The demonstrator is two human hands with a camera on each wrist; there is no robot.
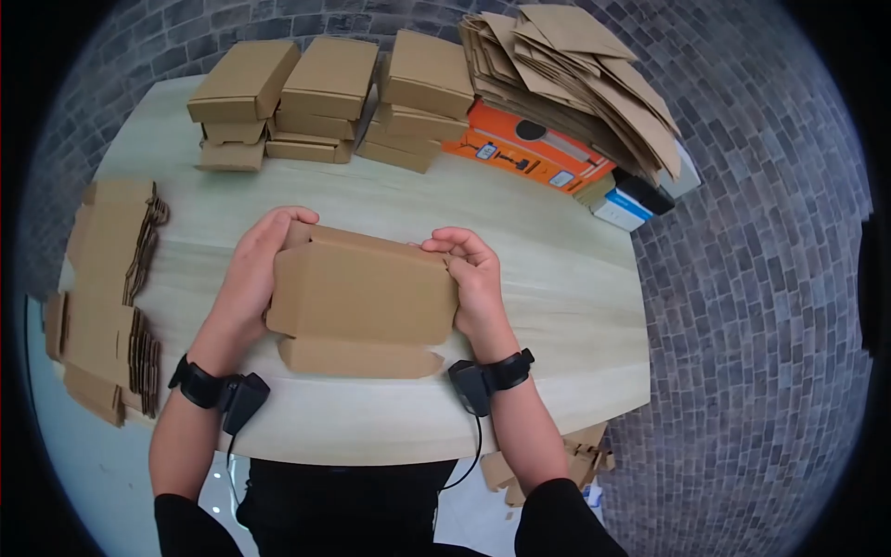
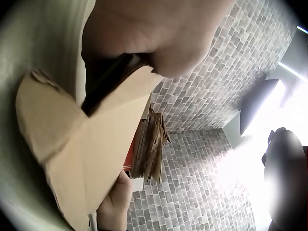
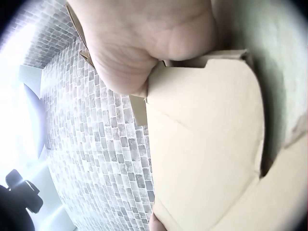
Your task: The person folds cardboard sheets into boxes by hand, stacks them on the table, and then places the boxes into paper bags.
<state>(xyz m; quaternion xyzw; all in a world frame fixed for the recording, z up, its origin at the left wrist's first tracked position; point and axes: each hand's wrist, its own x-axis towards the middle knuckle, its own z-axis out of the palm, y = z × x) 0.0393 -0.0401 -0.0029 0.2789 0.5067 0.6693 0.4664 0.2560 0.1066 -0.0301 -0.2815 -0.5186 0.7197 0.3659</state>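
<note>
A partly folded brown cardboard box (image 1: 371, 288) is between both hands above the near middle of the table, with a flap (image 1: 362, 358) sticking out along its near edge. The left hand (image 1: 252, 274) grips its left side, thumb along the upper left corner. At the right end, the right hand (image 1: 476, 283) holds the side panel near the far corner, fingers partly behind the cardboard. In the left wrist view a rounded flap (image 2: 48, 115) stands out from the box. The right wrist view shows the palm against a folded end panel (image 3: 207, 120).
Flat cardboard blanks (image 1: 102, 278) lie stacked along the table's left edge. Closed boxes (image 1: 329, 74) stand in several piles at the back. Brown paper bags (image 1: 575, 74) rest on an orange box (image 1: 529, 148) at the back right. Cardboard pieces (image 1: 585, 455) lie below the table's right front.
</note>
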